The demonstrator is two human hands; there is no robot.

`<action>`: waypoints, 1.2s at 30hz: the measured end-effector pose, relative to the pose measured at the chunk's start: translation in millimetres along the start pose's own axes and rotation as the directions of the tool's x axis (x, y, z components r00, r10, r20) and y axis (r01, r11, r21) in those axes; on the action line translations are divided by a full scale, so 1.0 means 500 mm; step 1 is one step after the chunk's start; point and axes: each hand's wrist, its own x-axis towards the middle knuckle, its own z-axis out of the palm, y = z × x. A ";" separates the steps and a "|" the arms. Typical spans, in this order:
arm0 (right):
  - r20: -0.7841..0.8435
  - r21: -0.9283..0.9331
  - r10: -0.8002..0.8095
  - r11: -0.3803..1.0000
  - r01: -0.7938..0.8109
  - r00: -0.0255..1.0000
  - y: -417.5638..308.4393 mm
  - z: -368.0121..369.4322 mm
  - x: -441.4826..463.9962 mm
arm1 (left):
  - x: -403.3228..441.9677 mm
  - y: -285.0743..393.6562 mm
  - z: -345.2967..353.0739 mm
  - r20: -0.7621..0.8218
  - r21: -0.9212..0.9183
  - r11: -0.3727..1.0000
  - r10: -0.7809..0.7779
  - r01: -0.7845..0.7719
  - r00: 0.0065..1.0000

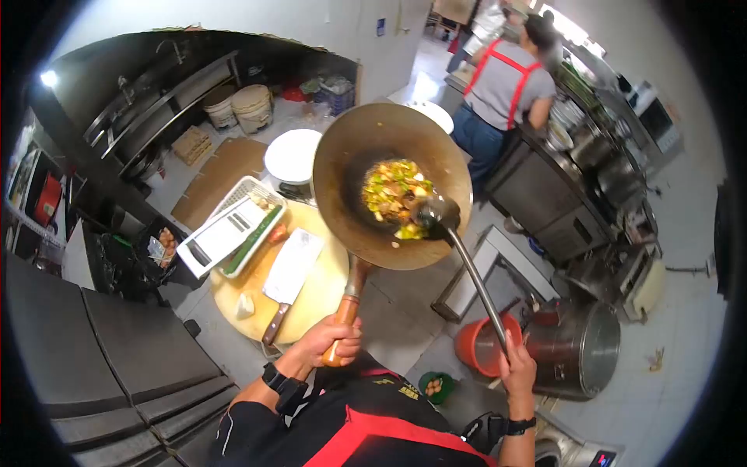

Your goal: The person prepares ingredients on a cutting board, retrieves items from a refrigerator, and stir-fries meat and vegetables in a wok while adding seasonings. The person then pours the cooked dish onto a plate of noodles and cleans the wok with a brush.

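Note:
A large round wok (342, 156) is held up in the middle of the view, its wooden handle gripped by my left hand (334, 340). Chopped green and yellow pieces with brown bits (389, 187) lie in the wok. The fingers of my right hand (517, 364) are wrapped round the long metal handle of a ladle (476, 276), whose dark bowl rests among the food at the wok's right side. Below and left of the wok, a cleaver (294, 268) lies on a round yellow cutting board (323, 300).
Beside the cleaver stands a white basket (282, 204) with a slicer (222, 236) and a cucumber. A white plate (293, 156) is behind. Another person (506, 89) stands at a steel counter (537, 187). A red bucket (467, 346) and a large steel pot (580, 350) sit at the lower right.

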 end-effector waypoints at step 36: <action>0.343 0.581 -0.416 0.798 0.158 0.842 -0.389 0.196 0.743 | 0.042 0.289 -0.142 -0.413 0.219 0.711 0.688 -0.668 0.596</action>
